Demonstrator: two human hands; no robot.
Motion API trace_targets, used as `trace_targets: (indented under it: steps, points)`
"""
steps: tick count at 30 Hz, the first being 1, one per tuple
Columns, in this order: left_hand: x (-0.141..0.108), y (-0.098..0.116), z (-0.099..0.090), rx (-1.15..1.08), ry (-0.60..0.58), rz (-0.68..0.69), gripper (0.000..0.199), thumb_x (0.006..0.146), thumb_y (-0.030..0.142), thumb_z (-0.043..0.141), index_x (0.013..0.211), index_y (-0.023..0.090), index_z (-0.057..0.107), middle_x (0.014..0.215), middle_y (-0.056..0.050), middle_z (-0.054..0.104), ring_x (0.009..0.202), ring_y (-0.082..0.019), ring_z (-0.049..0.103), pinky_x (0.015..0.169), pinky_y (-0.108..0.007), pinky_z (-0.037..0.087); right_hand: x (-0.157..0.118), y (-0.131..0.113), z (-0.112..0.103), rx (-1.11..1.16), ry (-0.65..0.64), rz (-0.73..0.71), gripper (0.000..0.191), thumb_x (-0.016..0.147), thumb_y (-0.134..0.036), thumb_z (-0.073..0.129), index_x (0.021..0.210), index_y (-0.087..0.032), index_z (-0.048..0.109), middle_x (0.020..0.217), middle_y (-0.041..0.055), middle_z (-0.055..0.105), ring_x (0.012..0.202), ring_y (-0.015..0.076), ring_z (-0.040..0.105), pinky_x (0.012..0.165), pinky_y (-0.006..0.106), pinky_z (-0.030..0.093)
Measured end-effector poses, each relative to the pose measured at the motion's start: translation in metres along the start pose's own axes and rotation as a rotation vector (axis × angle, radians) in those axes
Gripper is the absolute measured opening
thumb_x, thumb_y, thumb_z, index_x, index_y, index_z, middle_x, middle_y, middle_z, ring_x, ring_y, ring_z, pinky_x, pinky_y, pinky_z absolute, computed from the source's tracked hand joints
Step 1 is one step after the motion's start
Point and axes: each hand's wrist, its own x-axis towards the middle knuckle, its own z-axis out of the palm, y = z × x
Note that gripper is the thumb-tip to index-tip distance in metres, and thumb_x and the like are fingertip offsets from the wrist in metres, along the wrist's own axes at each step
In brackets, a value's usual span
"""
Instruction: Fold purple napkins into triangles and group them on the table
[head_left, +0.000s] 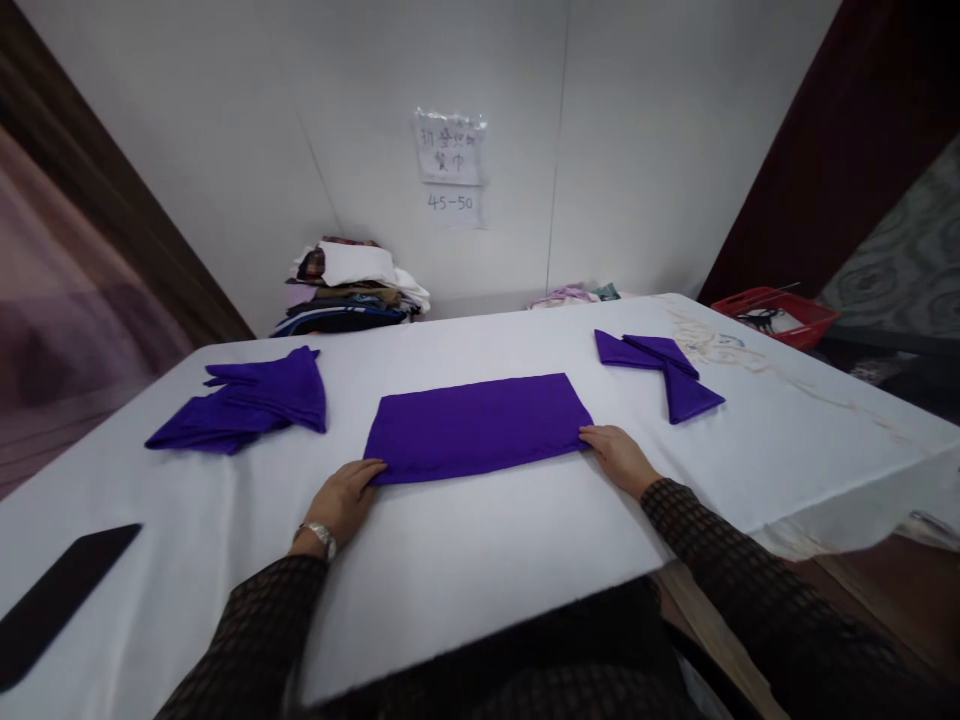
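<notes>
A purple cloth napkin (477, 428) lies folded into a wide rectangle on the white-covered table, its long sides running left to right. At its near left corner, my left hand (346, 502) holds the edge between thumb and fingers; a metal-banded watch is on that wrist. My right hand (616, 455) grips the near right corner in the same way, with the fingertips on top of the cloth. The thumbs are partly hidden. Off to the right is a purple napkin folded into a pointed, bow-like shape (664, 368). Several loose purple napkins (247, 402) are heaped on the left.
A dark flat board (64, 600) lies at the near left of the table (465, 590). Against the wall are a stack of folded clothes (352, 285) and some pale fabric (566, 296). A red basket (799, 318) stands beyond the right edge. Paper signs (450, 165) hang on the wall.
</notes>
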Motion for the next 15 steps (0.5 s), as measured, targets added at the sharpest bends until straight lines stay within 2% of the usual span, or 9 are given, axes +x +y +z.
trace_targets:
  steps: [7,10,13,15]
  points:
    - [-0.021,0.025,-0.005,-0.017,-0.002,0.118,0.035,0.079,0.021,0.043,0.105,0.021,0.066,0.109,-0.008,0.068,0.102,-0.023,0.062,0.092,-0.042,0.049,-0.011,0.018,-0.007,-0.069,-0.032,0.027,0.040,0.084,-0.008,0.037,0.112,-0.020,0.064,0.117,0.0087,0.066,0.107,0.0208,0.061,0.098,0.047,0.038]
    - [-0.030,0.034,-0.010,-0.043,-0.023,0.130,0.034,0.077,0.021,0.046,0.104,0.021,0.067,0.111,-0.008,0.067,0.104,-0.023,0.061,0.093,-0.043,0.048,-0.015,0.022,-0.012,-0.101,-0.086,0.032,0.042,0.082,-0.008,0.037,0.112,-0.019,0.064,0.119,0.0099,0.064,0.112,0.0226,0.058,0.100,0.049,0.034]
    - [-0.030,0.042,-0.023,-0.111,-0.077,0.071,0.037,0.079,0.030,0.051,0.112,0.020,0.064,0.116,-0.009,0.065,0.106,-0.024,0.060,0.094,-0.042,0.048,-0.014,0.010,-0.019,-0.100,-0.124,0.019,0.050,0.077,-0.006,0.039,0.120,-0.019,0.059,0.127,0.0113,0.058,0.123,0.0262,0.048,0.104,0.057,0.024]
    - [-0.022,0.051,-0.031,-0.170,-0.108,0.007,0.043,0.081,0.041,0.052,0.118,0.020,0.060,0.118,-0.008,0.065,0.107,-0.023,0.060,0.094,-0.040,0.047,-0.006,-0.011,-0.023,-0.021,-0.135,-0.002,0.053,0.077,-0.009,0.040,0.128,-0.019,0.053,0.134,0.0104,0.052,0.130,0.0258,0.040,0.107,0.057,0.019]
